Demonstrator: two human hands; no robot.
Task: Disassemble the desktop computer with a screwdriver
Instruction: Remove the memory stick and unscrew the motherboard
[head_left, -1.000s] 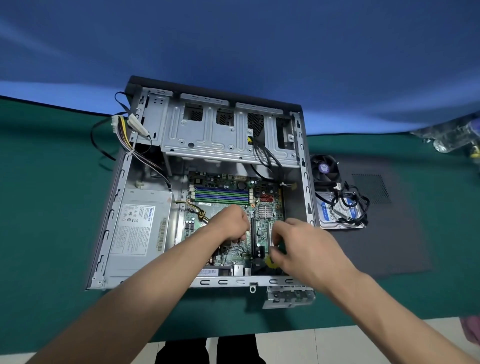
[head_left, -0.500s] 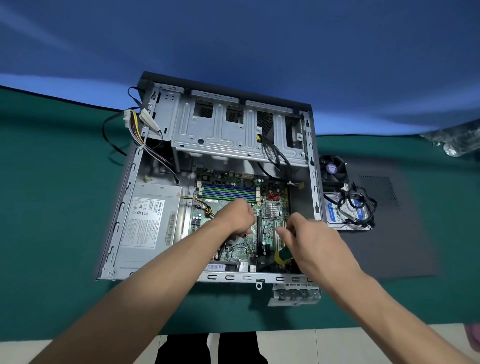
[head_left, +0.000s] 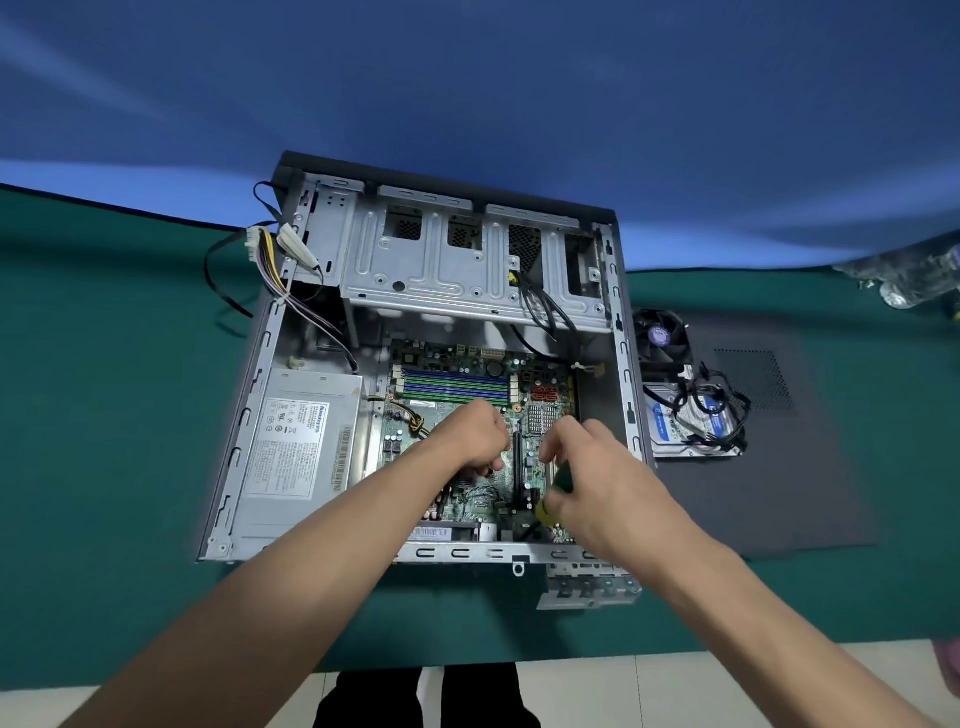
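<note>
beside the case (head_left: 626, 395), a fan (head_left: 662, 338) and hard drive (head_left: 691, 423).

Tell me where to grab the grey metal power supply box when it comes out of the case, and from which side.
Probably grip the grey metal power supply box across its two long side edges, coming straight down from above: its broad labelled face lies flat and exposed. The case wall crowds its left edge, so finger room there looks tight. Its cable bundle leaves the far end, so avoid that end.

Soft, even light falls from above; my arms cast faint shadows. Wide-angle bending curves the far table edge (head_left: 130, 208), and the far right corner blurs.
</note>
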